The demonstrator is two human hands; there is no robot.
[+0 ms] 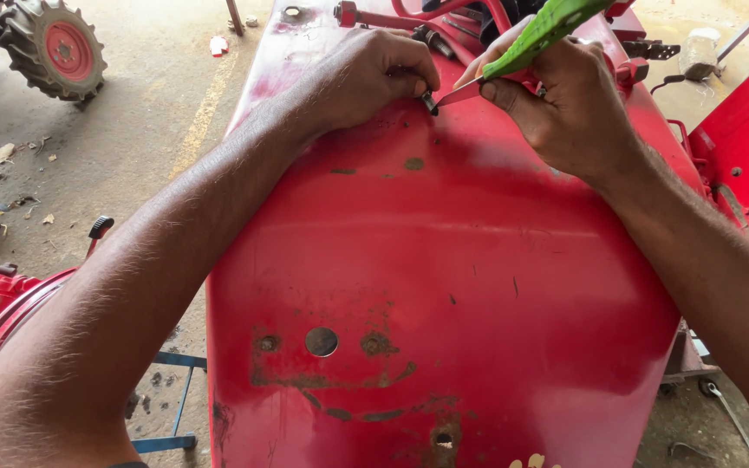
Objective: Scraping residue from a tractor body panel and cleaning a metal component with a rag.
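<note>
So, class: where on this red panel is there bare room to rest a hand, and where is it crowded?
Free: the wide middle of the red panel, between both forearms, above the round hole. Crowded: the top edge, where the left hand and right hand with the green-handled tool meet.

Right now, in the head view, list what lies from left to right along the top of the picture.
Tractor wheel → left hand → small dark part pinched in its fingers → metal blade tip → right hand gripping the green handle → grey stone.
</note>
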